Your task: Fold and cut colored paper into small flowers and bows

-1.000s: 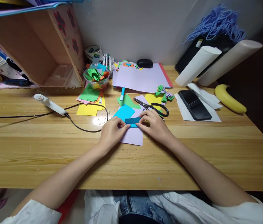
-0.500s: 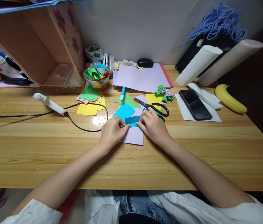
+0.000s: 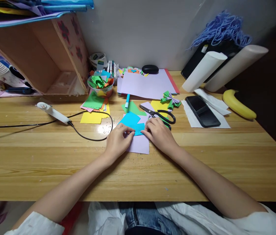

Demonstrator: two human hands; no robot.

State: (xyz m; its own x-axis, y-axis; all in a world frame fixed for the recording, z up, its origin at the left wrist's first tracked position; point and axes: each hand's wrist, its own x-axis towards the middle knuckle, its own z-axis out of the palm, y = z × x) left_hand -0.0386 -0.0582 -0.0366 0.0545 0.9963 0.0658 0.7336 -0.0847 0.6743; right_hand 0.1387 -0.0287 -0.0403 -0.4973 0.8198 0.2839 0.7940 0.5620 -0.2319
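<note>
A small folded piece of blue paper (image 3: 139, 129) lies between my hands, its near edge doubled over. My left hand (image 3: 119, 138) pinches its left end with thumb and fingers. At the right end, my right hand (image 3: 158, 132) grips the same paper, fingers curled and thumb on the fold. Beneath it is a sheet of lilac paper (image 3: 139, 145). Another blue sheet (image 3: 129, 119) lies just behind. Black-handled scissors (image 3: 154, 113) rest beyond my right hand, and a blue glue stick or marker (image 3: 127, 101) lies past the blue sheet on green paper (image 3: 135, 108).
A tub of crumpled paper (image 3: 101, 85) stands at back left, near stacked coloured paper (image 3: 93, 117). A white device with a cable (image 3: 52, 112) lies left. To the right are a phone (image 3: 202, 111), a banana (image 3: 239, 104) and white rolls (image 3: 205, 71). A folded-paper flower (image 3: 170, 99) lies beyond the scissors.
The raised flap of the blue paper has gone down and now looks flatter. Both hands stay at its ends. The whole view has shifted slightly.
</note>
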